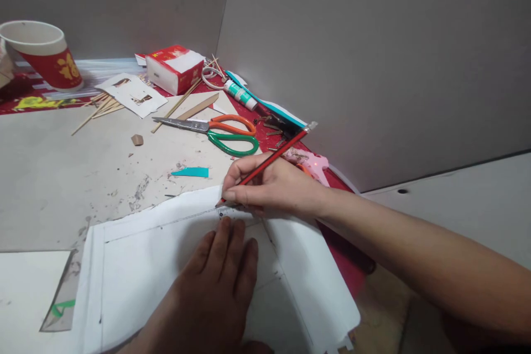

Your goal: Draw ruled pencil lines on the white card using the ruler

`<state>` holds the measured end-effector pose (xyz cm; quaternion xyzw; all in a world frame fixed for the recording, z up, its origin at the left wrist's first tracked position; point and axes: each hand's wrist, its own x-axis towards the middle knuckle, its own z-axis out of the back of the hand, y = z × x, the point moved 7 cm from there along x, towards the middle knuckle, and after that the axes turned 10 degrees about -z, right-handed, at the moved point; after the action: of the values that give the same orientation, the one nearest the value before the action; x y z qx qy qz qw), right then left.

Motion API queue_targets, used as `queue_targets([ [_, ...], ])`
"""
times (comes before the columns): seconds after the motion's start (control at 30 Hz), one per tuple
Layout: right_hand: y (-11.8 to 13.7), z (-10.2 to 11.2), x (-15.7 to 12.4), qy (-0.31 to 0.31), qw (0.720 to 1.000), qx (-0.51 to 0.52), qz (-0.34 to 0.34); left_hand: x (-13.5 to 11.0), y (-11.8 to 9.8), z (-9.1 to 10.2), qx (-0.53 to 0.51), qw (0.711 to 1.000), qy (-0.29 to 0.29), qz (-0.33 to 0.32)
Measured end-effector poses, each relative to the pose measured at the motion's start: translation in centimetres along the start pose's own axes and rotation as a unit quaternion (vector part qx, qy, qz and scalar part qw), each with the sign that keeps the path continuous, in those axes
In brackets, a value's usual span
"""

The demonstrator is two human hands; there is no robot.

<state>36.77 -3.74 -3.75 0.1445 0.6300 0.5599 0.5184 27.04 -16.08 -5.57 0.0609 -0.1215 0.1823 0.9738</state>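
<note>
A white sheet of card (136,265) with ruled pencil lines and fold lines lies in front of me. My left hand (219,282) rests flat on it, fingers stretched forward. In my right hand (269,182) is a red-and-black pencil (274,157), pinched between thumb and fingers. Its tip touches the card near a drawn line, just beyond my left fingertips. By those fingertips is a small dark ring (221,214); what it belongs to is unclear. Scissors (207,127) with one orange and one green handle lie beyond, blades apart. A turquoise strip (191,172) is nearer the card.
At the back stand a red-and-white paper cup (45,58) and a red box (174,69). Wooden sticks (105,106) lie under a cut white card (133,95). A glue tube (240,94) and pink glue gun (315,165) are along the right edge, beside a grey wall (373,66).
</note>
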Motion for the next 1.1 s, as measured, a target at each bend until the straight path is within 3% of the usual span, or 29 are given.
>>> queue_targets([
  [0.3,-0.4,-0.8,1.2,0.040,0.997,-0.011,0.066,-0.1,-0.1,0.2,0.015,1.000,-0.008,-0.005],
  [0.7,0.4,-0.8,0.8,-0.005,0.981,-0.129,0.146,0.1,-0.3,0.5,0.031,0.999,-0.020,-0.012],
  [0.83,0.2,-0.7,0.6,-0.030,0.981,-0.128,0.145,0.0,-0.2,0.4,0.027,1.000,-0.012,-0.007],
  [0.97,-0.4,-0.7,0.7,-0.009,0.991,-0.064,0.114,0.0,-0.2,0.4,0.021,1.000,-0.012,-0.014],
  [1.1,-0.3,-0.8,0.7,-0.007,0.989,-0.080,0.125,0.1,-0.2,0.7,0.022,1.000,-0.016,-0.011],
])
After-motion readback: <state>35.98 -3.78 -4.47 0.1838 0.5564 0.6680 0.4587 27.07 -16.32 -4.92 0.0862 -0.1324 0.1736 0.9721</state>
